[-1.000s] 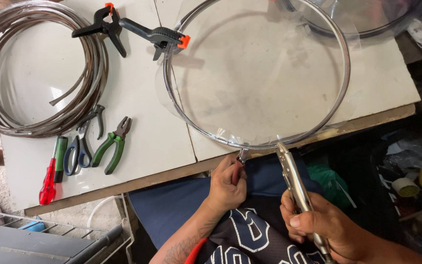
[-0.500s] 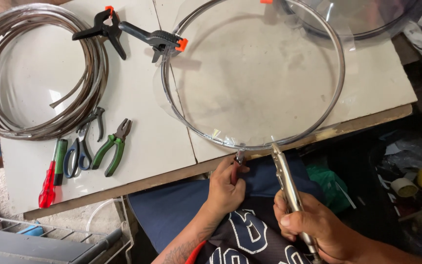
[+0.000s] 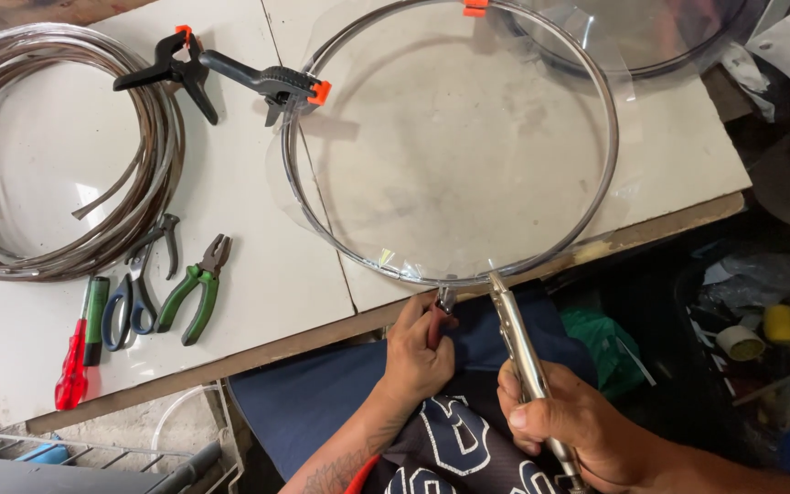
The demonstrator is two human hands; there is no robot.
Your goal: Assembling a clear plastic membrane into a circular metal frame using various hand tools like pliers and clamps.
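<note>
Right now both hands sit just below the near edge of the counter [image 3: 258,302], where the metal ring [image 3: 607,174] dips closest. The left hand [image 3: 418,352] is closed on small pliers [image 3: 443,302] touching the ring's low point. The right hand [image 3: 569,425] is wrapped around long silver locking pliers [image 3: 518,343], angled up-left, nose at the ring just beside it.
</note>
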